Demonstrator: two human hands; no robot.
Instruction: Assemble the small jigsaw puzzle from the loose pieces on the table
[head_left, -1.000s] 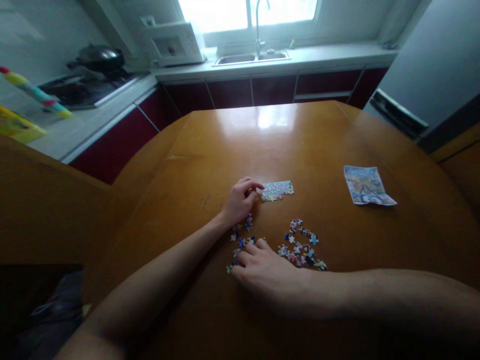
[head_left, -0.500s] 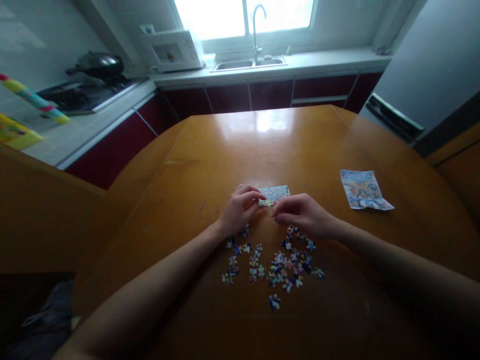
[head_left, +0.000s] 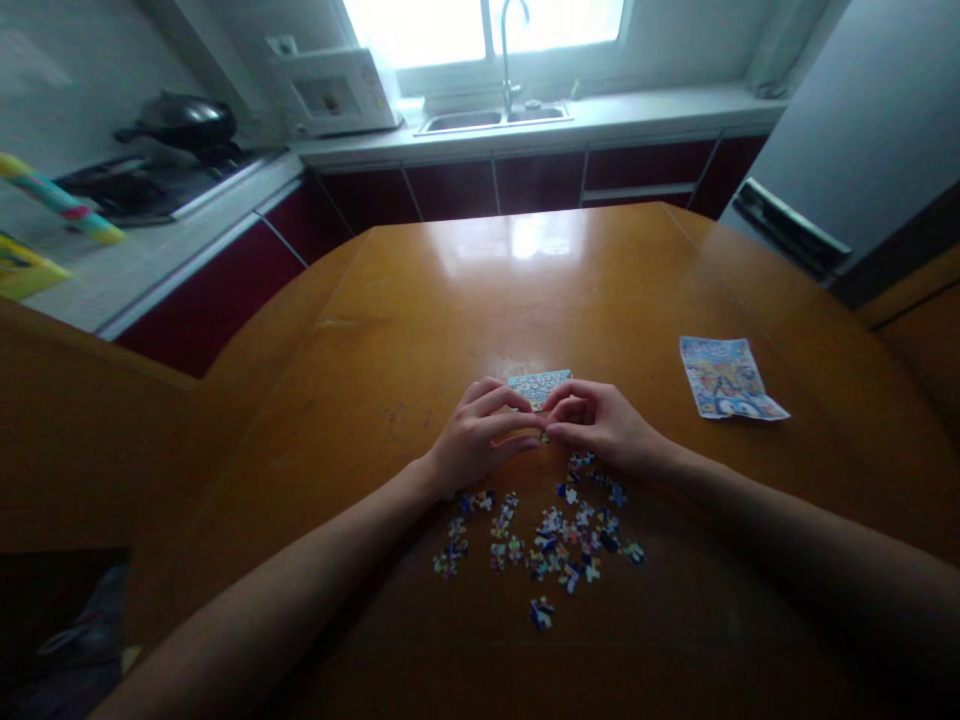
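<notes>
Apparently working a small piece (head_left: 544, 437) in at the near edge of the joined puzzle section (head_left: 538, 388)

Lying flat on the bench (head_left: 420, 280), joined puzzle section slightly beyond the fingertips; small piece among the fingertips, on the near side. Left hand (head_left: 478, 428): loosely curved, fingers apart, index and thumb tips reaching the piece from the left. Right hand (head_left: 598, 425): thumb and index tips drawn close together, at the piece from the right, other fingers curled. Can't tell firm grip from light touch, for either of the hands.

Judging by the pose, at the step of turning or lining up one piece. Next, probably calls for matching tab to notch, then pressing flat while steadying the section.

Nearer the body: loose pieces (head_left: 551, 525) in clumps and short runs, plus a small separate clump (head_left: 541, 613) nearest of all. Well apart to the right: creased printed sheet (head_left: 724, 380). Farther out, past the bench: sink (head_left: 459, 121) and microwave (head_left: 341, 92).

Hidden: most of the small piece and part of the section's near edge, behind fingers. Can't confirm contact between piece and section. Too small to make out: piece shapes and prints. Cut off at left: yellow packet (head_left: 26, 270) and striped tube (head_left: 60, 203).
</notes>
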